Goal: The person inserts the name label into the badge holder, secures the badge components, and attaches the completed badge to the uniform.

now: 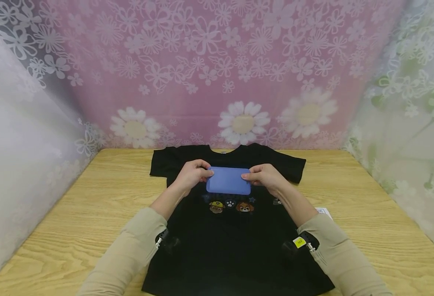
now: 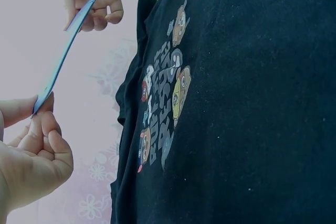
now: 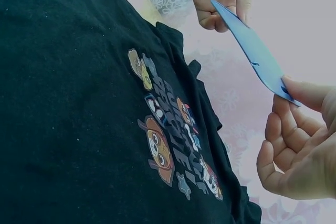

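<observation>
A blue card [image 1: 228,181], raised clear of a black T-shirt [image 1: 220,250], over the printed chest. The left hand [image 1: 195,174] pinches its left end between thumb and fingers; the right hand [image 1: 266,177] pinches its right end likewise. The shirt lies spread on the wooden table [image 1: 72,205], collar far, hem near. By this layout, spreading the shirt appears done and handling the card under way; putting it down is presumably left. The grey lettering [image 2: 161,111] beside the cartoon dogs [image 1: 244,207] seems to read RUFF RUFF RESCUE, though foreshortened. At right, a partly hidden white paper [image 1: 325,212] carries incomplete letters; the yellow sticker [image 1: 299,242] at the right wrist is illegible.
</observation>
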The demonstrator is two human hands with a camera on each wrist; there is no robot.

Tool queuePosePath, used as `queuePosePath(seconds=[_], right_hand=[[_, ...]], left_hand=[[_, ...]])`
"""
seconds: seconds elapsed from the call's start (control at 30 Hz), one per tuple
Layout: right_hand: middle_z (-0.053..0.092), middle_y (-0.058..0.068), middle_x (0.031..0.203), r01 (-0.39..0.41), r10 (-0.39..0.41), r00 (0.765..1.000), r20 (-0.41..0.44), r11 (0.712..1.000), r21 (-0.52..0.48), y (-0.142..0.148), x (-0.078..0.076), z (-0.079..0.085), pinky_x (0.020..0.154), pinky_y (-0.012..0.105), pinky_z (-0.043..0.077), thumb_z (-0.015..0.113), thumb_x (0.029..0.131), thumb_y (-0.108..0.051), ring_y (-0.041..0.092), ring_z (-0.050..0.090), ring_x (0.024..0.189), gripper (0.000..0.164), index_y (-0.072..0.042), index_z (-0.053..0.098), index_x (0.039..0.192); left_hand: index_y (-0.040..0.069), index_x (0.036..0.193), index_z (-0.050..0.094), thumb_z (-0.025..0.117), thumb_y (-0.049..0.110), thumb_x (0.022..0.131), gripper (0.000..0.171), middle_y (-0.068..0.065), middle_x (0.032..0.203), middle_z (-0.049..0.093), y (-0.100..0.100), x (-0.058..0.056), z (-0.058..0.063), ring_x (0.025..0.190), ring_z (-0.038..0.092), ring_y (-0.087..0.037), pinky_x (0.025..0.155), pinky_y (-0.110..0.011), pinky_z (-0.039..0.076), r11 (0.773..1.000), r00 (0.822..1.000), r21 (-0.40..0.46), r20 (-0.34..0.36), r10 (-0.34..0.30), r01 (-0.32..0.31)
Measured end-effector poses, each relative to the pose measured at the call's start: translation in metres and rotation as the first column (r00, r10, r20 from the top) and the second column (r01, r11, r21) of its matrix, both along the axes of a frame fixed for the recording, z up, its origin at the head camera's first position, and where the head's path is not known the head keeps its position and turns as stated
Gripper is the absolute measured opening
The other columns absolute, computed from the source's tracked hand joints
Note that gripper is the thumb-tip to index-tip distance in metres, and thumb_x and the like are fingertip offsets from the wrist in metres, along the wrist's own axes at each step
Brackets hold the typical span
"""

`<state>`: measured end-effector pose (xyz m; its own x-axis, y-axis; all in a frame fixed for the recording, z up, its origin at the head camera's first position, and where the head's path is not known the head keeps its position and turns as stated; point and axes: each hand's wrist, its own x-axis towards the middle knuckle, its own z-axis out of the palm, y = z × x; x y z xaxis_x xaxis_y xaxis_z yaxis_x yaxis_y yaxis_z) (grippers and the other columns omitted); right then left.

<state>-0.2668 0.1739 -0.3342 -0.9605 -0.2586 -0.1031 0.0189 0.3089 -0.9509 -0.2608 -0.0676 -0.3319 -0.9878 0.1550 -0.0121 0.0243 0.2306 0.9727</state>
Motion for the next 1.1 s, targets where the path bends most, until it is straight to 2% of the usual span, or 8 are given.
queuePosePath(seconds=[0.2, 0.33, 0.5, 0.7, 0.87, 1.1], right_hand=[[0.053, -0.003, 0.066, 0.017, -0.017, 1.000, 0.001, 1.000, 0.017, -0.0003, -0.0003, -0.0002, 0.064, 0.025, 0.045, 0.068, 0.083, -0.015, 0.014, 0.051, 0.068, 0.014, -0.004, 0.062, 0.076], [0.056, -0.001, 0.069, 0.053, -0.052, 0.998, -0.025, 0.998, 0.042, -0.0010, -0.0024, -0.0014, 0.064, 0.025, 0.044, 0.070, 0.082, -0.017, 0.014, 0.052, 0.071, 0.017, -0.001, 0.064, 0.084], [0.054, -0.002, 0.066, 0.095, -0.090, 0.993, -0.073, 0.993, 0.068, -0.0035, -0.0023, -0.0004, 0.066, 0.027, 0.042, 0.073, 0.080, -0.019, 0.013, 0.050, 0.070, 0.020, -0.002, 0.063, 0.081], [0.056, -0.001, 0.067, 0.139, -0.135, 0.989, -0.063, 0.988, 0.062, -0.0058, -0.0004, 0.0022, 0.069, 0.028, 0.042, 0.073, 0.079, -0.018, 0.016, 0.051, 0.073, 0.019, -0.002, 0.064, 0.080], [0.058, -0.001, 0.069, 0.131, -0.129, 0.990, -0.048, 0.991, 0.041, -0.0059, 0.0006, 0.0028, 0.069, 0.027, 0.043, 0.072, 0.080, -0.018, 0.018, 0.053, 0.076, 0.017, -0.002, 0.064, 0.082], [0.057, -0.003, 0.070, 0.117, -0.116, 0.992, -0.039, 0.993, 0.016, -0.0049, -0.0002, 0.0022, 0.069, 0.026, 0.043, 0.071, 0.081, -0.016, 0.016, 0.053, 0.075, 0.017, -0.001, 0.064, 0.086]], left_hand=[[-0.001, 0.093, 0.059, 0.064, 0.009, 0.084, 0.014, -0.008, 0.083, 0.056, -0.0011, -0.0012, -0.0001, 0.069, 0.054, -0.019, 0.069, -0.031, 0.047, 1.000, 1.000, -0.003, -0.013, -0.001, 0.001], [0.000, 0.093, 0.058, 0.064, 0.009, 0.085, 0.014, -0.008, 0.083, 0.056, -0.0021, -0.0019, 0.0021, 0.070, 0.054, -0.019, 0.069, -0.031, 0.047, 1.000, 1.000, 0.013, -0.022, 0.002, -0.002], [0.000, 0.094, 0.057, 0.064, 0.008, 0.085, 0.014, -0.007, 0.081, 0.056, -0.0032, -0.0015, 0.0040, 0.069, 0.053, -0.018, 0.069, -0.029, 0.046, 1.000, 1.000, 0.025, -0.014, 0.008, -0.007], [0.000, 0.093, 0.057, 0.065, 0.008, 0.084, 0.014, -0.006, 0.080, 0.056, -0.0034, -0.0026, 0.0038, 0.069, 0.053, -0.019, 0.066, -0.028, 0.045, 1.000, 1.000, 0.023, -0.017, 0.017, -0.016], [0.000, 0.093, 0.058, 0.067, 0.009, 0.083, 0.016, -0.005, 0.079, 0.056, -0.0036, -0.0034, 0.0032, 0.070, 0.052, -0.020, 0.064, -0.027, 0.043, 0.999, 0.999, 0.014, -0.024, 0.031, -0.031], [0.001, 0.090, 0.054, 0.067, 0.007, 0.083, 0.015, -0.001, 0.068, 0.054, -0.0036, -0.0030, 0.0039, 0.066, 0.048, -0.018, 0.060, -0.025, 0.041, 0.998, 1.000, 0.050, -0.005, 0.023, -0.023]])
